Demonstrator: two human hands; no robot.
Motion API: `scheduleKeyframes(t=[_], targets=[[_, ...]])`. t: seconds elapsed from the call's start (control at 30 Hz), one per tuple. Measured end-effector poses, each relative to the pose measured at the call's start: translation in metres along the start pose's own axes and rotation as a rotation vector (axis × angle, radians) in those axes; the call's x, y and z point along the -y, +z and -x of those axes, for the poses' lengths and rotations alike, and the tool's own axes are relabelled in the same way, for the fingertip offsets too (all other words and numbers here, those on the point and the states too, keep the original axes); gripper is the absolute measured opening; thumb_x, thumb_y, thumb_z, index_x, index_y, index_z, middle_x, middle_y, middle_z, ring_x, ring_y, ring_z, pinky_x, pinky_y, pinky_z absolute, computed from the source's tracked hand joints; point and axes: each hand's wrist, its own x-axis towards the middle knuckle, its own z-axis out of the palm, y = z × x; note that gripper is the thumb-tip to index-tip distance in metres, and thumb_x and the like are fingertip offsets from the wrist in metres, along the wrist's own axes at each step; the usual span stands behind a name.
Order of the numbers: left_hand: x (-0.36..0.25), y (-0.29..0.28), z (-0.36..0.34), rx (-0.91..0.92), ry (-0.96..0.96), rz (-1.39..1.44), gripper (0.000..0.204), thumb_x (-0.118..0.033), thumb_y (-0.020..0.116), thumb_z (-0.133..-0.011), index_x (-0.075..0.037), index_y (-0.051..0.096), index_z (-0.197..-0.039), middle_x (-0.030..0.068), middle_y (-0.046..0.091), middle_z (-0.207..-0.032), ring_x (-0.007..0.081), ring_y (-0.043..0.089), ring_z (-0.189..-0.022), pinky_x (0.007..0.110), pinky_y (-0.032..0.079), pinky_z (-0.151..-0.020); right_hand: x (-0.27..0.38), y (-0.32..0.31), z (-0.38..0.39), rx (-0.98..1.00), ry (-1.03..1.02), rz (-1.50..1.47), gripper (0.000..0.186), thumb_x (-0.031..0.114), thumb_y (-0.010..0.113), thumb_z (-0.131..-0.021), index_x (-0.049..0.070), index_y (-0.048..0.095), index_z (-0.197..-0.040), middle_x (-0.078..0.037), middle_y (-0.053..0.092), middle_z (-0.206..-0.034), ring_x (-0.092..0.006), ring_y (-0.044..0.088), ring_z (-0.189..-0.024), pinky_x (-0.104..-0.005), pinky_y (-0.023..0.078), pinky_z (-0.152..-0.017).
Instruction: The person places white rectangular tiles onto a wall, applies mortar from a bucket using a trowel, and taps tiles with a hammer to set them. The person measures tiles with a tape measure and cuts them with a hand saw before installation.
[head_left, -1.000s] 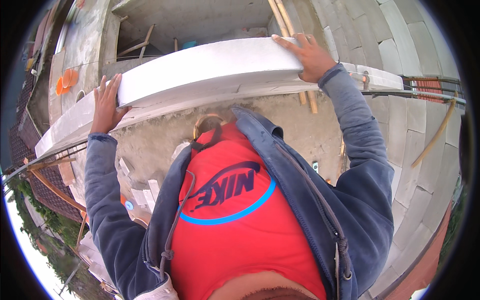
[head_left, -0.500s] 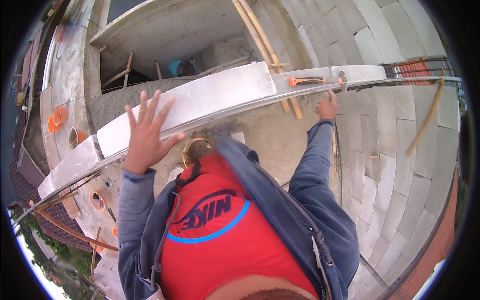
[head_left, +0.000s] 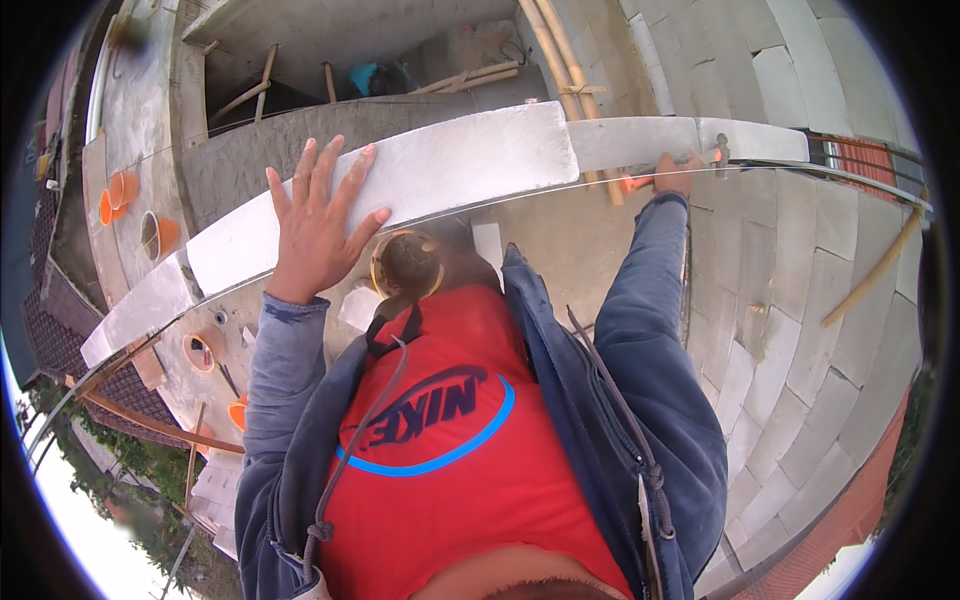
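Right hand (head_left: 672, 177) gripping a hammer (head_left: 721, 152), left hand (head_left: 318, 225) spread open over a white block (head_left: 470, 158)
Block lies centre-left on the wall (head_left: 640, 143); bucket (head_left: 377, 264) near, orange buckets (head_left: 169, 234) left, bamboo poles (head_left: 570, 52) beyond.

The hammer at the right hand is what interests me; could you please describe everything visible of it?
The hammer has an orange handle and a dull, metal-looking head set crosswise. Its head end lies to the right, over the row of pale blocks. The right hand grips and partly hides the handle. Whether the hammer rests on the blocks or is lifted cannot be told.
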Motion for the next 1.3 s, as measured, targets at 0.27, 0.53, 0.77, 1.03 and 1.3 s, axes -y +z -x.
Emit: scheduleKeyframes(t=[0.27,0.53,0.77,1.03,1.3], targets=[[-0.002,0.005,0.002,-0.039,-0.03,-0.004,0.07,-0.062,0.054,-0.106,-0.03,0.042,-0.168,0.0128,0.032,-0.175,0.0398,0.021,-0.164,0.077,0.001,-0.125,-0.011,-0.073,0.097,0.101,0.528,-0.963,0.029,0.024,0.064,-0.104,0.014,0.045,-0.124,-0.006,0.049,-0.079,-0.0182,0.051,-0.056,-0.0354,0.042,-0.048],[0.001,0.003,0.032,-0.09,-0.084,0.076,0.08,-0.067,0.057,-0.102,-0.026,0.04,-0.169,0.0178,0.026,-0.178,0.0449,0.017,-0.165,0.077,0.01,-0.125,0.076,-0.135,0.256,-0.004,0.465,-0.79,0.031,0.028,0.063,-0.106,0.015,0.048,-0.129,-0.005,0.056,-0.087,-0.0159,0.049,-0.052,-0.0327,0.039,-0.04],[0.007,0.008,0.094,-0.159,-0.22,0.204,0.079,-0.044,0.071,-0.097,-0.023,0.042,-0.167,0.0156,0.031,-0.176,0.0449,0.024,-0.163,0.067,0.022,-0.128,0.204,-0.183,0.265,0.62,-0.331,-0.232,0.038,0.021,0.053,-0.113,-0.002,0.058,-0.143,-0.013,0.068,-0.102,-0.0213,0.063,-0.082,-0.0359,0.054,-0.076],[0.004,0.034,0.101,-0.369,-0.324,0.227,0.067,-0.019,0.063,-0.097,-0.032,0.05,-0.162,0.005,0.042,-0.171,0.0373,0.036,-0.159,0.062,0.025,-0.13,0.475,-0.053,0.348,1.162,-1.734,-0.103,0.05,0.003,0.062,-0.105,0.002,0.052,-0.154,-0.023,0.065,-0.146,-0.0418,0.067,-0.129,-0.0427,0.054,-0.106],[0.003,0.029,0.104,-0.35,-0.355,0.297,0.069,-0.013,0.066,-0.092,-0.033,0.055,-0.158,-0.0004,0.047,-0.168,0.0291,0.034,-0.161,0.057,0.025,-0.133,0.503,0.07,0.432,1.378,-2.033,0.046,0.064,0.01,0.065,-0.102,0.031,0.05,-0.16,-0.013,0.07,-0.095,-0.0378,0.069,-0.074,-0.0475,0.057,-0.063]])
